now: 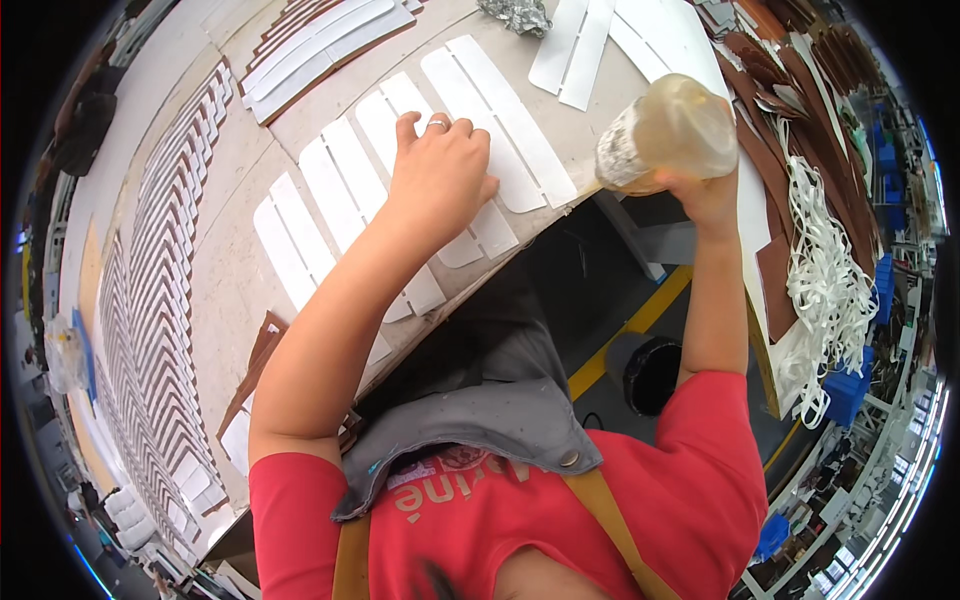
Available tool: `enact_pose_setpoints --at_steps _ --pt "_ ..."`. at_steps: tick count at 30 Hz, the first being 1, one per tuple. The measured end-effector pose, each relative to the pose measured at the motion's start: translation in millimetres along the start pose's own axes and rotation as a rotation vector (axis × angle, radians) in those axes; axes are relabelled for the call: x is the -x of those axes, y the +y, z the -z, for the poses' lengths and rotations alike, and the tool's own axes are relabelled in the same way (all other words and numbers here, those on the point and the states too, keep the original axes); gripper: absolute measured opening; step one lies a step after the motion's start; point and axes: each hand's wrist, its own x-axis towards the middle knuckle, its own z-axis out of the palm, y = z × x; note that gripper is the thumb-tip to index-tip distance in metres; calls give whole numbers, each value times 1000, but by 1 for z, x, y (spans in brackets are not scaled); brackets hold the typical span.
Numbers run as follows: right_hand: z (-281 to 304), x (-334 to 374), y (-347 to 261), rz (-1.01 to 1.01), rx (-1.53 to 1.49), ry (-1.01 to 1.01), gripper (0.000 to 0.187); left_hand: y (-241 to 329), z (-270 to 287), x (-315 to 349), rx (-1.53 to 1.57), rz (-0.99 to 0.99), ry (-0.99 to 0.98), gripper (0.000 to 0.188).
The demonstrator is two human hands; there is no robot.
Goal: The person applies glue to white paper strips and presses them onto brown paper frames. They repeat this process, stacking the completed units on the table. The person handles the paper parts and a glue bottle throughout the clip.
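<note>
My left hand is over a row of white strip pieces with rounded ends, laid along the near edge of the table. Its fingers are curled and bent downward, and the hand hides the fingertips and anything in them. On the right, my right hand is closed around a translucent plastic bottle, which lies tilted beside the table edge. A whitish, crusty coating covers the bottle's left end. More white pieces lie beyond it.
Long overlapping rows of white-and-brown strips cover the table's left side; another stack lies at the back. A crumpled grey lump is at the far edge. Brown strips and tangled white straps are at right; a dark bin stands below.
</note>
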Motion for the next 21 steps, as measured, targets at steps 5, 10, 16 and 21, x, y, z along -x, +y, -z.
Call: enact_pose_setpoints --at_steps 5,10,16,21 --pt "-1 -19 21 -38 -132 212 62 0 -3 0 -19 -23 25 26" --pt "-46 -82 41 50 -263 289 47 -1 -6 0 -11 -30 58 27" --pt "-96 -115 91 99 -184 162 34 -3 -10 0 -15 -17 64 27" --pt "-104 -122 99 143 -216 154 42 -3 -10 0 -7 -19 53 26"
